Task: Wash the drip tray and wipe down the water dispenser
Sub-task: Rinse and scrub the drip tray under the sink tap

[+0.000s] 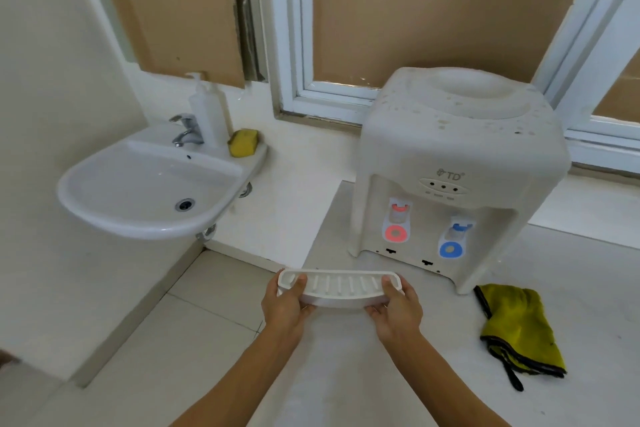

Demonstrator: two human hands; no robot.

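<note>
You hold the white ribbed plastic drip tray point(341, 288) clear of the dispenser, your left hand point(285, 307) and right hand point(398, 310) fingers clamped on its ends. It looks light, stiff, likely slippery wet; keep gripping both rims.

A pale, smooth counter surface point(571, 288) carried a cream plastic tabletop water dispenser point(457, 163) with one red tap and one blue tap. Just beside the dispenser's front right foot lay a crumpled yellow-green cloth with dark edging point(519, 329), directly on the same surface. Left of the dispenser, the surface ended above pale floor tiles point(194, 315).
</note>
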